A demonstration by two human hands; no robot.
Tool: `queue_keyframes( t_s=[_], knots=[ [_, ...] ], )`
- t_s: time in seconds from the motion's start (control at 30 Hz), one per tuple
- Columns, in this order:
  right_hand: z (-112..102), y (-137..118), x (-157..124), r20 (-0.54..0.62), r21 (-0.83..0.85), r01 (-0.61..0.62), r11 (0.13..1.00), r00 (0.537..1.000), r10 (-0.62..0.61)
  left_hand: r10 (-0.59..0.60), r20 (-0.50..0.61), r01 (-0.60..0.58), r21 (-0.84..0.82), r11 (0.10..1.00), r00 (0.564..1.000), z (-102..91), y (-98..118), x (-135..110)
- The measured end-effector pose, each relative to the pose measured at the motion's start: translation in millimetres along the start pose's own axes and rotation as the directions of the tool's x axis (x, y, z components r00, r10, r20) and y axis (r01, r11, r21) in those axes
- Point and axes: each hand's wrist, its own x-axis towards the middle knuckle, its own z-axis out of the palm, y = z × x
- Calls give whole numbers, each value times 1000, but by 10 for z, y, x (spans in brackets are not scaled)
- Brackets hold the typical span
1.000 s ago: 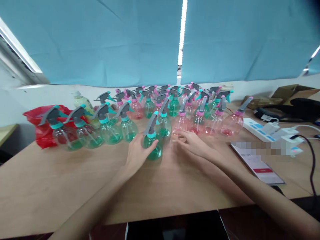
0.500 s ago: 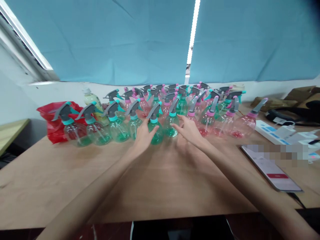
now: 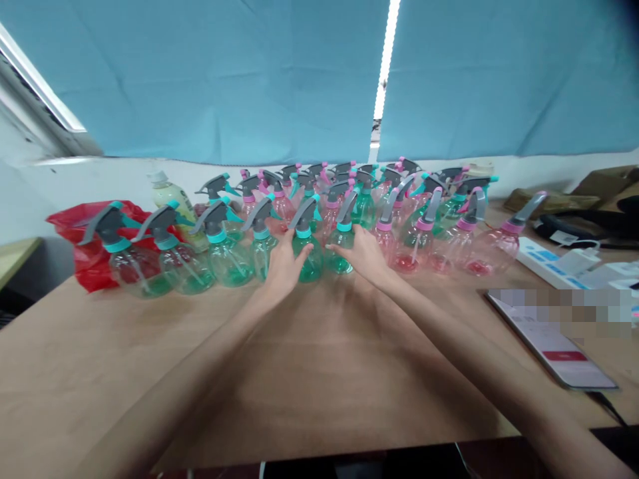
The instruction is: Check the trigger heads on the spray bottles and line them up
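A front row of clear spray bottles with grey trigger heads spans the table, green ones on the left and pink ones on the right. My left hand (image 3: 283, 267) is closed round the left side of a green spray bottle (image 3: 311, 267), thumb across its front, other fingers partly hidden. Just right of it, my right hand (image 3: 366, 256) grips another green spray bottle (image 3: 341, 263) from its right side, thumb over the front and fingertips hidden behind. Both bottles stand upright. Beside my right hand is a pink spray bottle (image 3: 384, 243).
More green and pink spray bottles crowd behind the front row. A red plastic bag (image 3: 94, 266) and a pale capped bottle (image 3: 172, 196) stand at left. On the right lie a phone (image 3: 554, 342), a white power strip (image 3: 544, 263) and black headphones (image 3: 564, 229).
My right hand has moved slightly left and closed in on its green bottle. My left hand stays at its bottle. The view has shifted a little.
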Motion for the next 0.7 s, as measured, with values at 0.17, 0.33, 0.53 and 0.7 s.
queue_keyframes(
  t_s=[0.17,0.33,0.53,0.7],
  knots=[
    [6,16,-21,21,-12,10,1000,1000,-10,26,-38,-28,-64,998,999,23,95,-175],
    [-32,-9,-57,47,-12,20,1000,999,-19,-2,-71,-4,-82,997,997,0,88,-542],
    [-120,-49,-208,75,-69,45,997,996,-40,-56,-6,53,-207,977,998,-67,53,-866],
    [-278,-99,-516,122,-142,128,982,986,-111,-82,45,92,-360,928,996,-50,267,-788]
  ],
)
